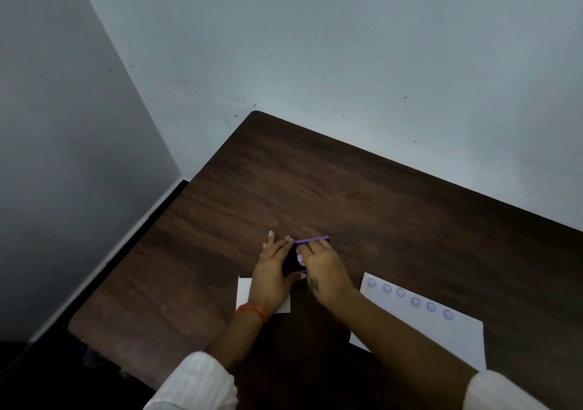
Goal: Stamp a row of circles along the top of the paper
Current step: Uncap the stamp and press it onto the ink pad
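A white paper (441,330) lies on the dark wooden table (347,195) at the right, with a row of several purple circles (415,301) along its top edge. Left of it sits a dark ink pad with a purple rim (312,240), mostly hidden by my hands. My left hand (273,270) rests against the pad's left side with fingers extended. My right hand (321,267) is curled over the pad's right part. Whether a stamp is in the fingers is hidden.
A small white paper (244,293) lies under my left wrist. The table's far left corner (257,113) is rounded and stands near two grey walls. A dark floor gap runs along the table's left edge.
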`<action>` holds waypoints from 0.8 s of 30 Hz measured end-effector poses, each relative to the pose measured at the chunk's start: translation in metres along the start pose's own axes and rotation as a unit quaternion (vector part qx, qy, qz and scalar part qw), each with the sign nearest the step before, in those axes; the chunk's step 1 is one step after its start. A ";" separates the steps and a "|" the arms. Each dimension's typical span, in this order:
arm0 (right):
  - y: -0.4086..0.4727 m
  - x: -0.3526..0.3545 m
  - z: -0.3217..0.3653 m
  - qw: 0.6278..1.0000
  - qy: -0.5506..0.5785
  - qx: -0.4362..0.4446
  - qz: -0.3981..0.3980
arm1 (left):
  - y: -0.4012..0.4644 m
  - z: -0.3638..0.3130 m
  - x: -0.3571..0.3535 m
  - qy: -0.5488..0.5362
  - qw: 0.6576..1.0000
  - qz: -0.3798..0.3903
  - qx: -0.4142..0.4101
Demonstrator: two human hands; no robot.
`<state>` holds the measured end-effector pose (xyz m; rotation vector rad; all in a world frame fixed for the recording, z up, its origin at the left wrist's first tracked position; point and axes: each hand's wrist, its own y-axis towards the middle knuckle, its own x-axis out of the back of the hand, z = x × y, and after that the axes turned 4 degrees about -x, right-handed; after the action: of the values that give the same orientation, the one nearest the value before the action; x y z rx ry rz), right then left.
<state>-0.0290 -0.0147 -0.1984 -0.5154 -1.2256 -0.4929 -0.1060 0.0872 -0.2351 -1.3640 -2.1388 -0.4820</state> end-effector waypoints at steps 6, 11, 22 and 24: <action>0.007 0.005 -0.014 0.996 -0.005 0.084 -0.027 | 0.001 0.000 0.000 0.005 1.000 0.003 -0.010; 0.001 0.004 0.000 0.998 0.062 0.001 -0.007 | 0.000 -0.002 0.003 0.010 1.000 0.008 -0.007; 0.005 0.011 -0.017 0.999 0.013 0.026 -0.024 | 0.002 -0.002 0.004 0.003 1.000 0.009 -0.002; 0.008 0.014 -0.013 1.000 0.007 0.015 -0.013 | 0.003 -0.002 0.003 0.004 1.000 0.007 -0.003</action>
<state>-0.0108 -0.0179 -0.1886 -0.4708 -1.2262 -0.4985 -0.1042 0.0894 -0.2319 -1.3782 -2.1211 -0.4884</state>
